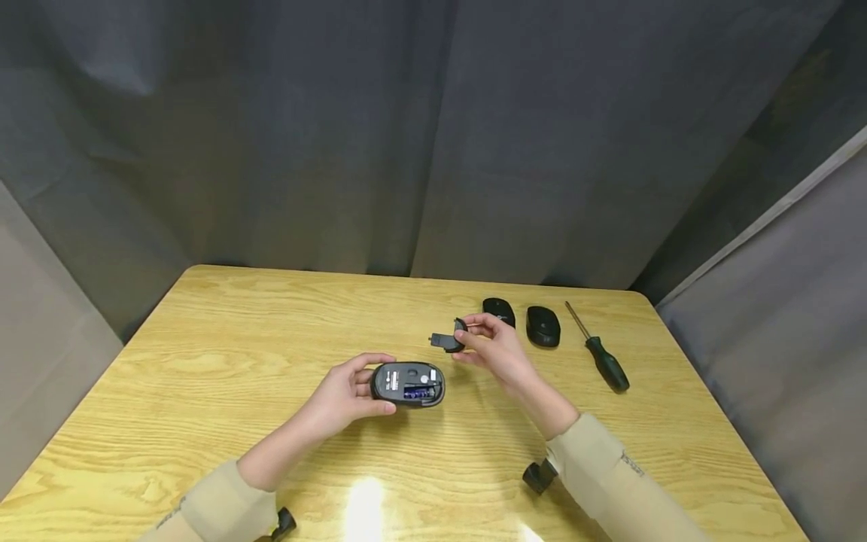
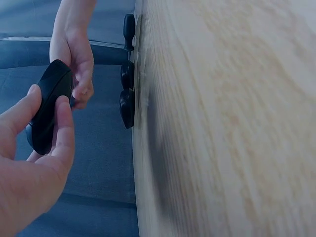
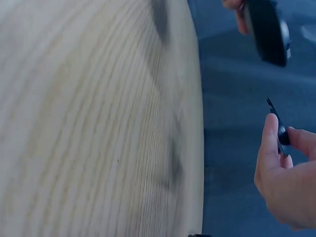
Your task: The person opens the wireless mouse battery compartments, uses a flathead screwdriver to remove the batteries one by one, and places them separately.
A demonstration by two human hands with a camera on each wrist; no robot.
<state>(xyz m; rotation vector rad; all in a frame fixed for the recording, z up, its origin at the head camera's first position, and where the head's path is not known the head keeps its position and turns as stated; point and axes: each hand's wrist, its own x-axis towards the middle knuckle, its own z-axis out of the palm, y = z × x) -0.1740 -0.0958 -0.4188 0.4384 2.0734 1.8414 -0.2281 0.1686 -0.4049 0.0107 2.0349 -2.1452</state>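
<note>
My left hand [image 1: 344, 394] grips a black computer mouse [image 1: 400, 382] by its sides, underside up in the head view. Its battery bay is uncovered, and a purple battery [image 1: 418, 392] lies inside. In the left wrist view the mouse [image 2: 48, 108] is held above the table between thumb and fingers. My right hand [image 1: 497, 350] pinches the black battery cover [image 1: 447, 342], a thin piece with a curved end and a narrow tongue, a short way right of and beyond the mouse. The right wrist view shows the cover [image 3: 279, 129] edge-on between thumb and fingers, apart from the mouse [image 3: 266, 32].
Two more black mice lie at the back right of the wooden table [image 1: 237, 339]: one [image 1: 499, 309] partly behind my right hand, the other mouse [image 1: 543, 326] beside it. Further right is a screwdriver [image 1: 606, 363] with a dark green handle. Grey curtains [image 1: 325, 135] hang behind the table.
</note>
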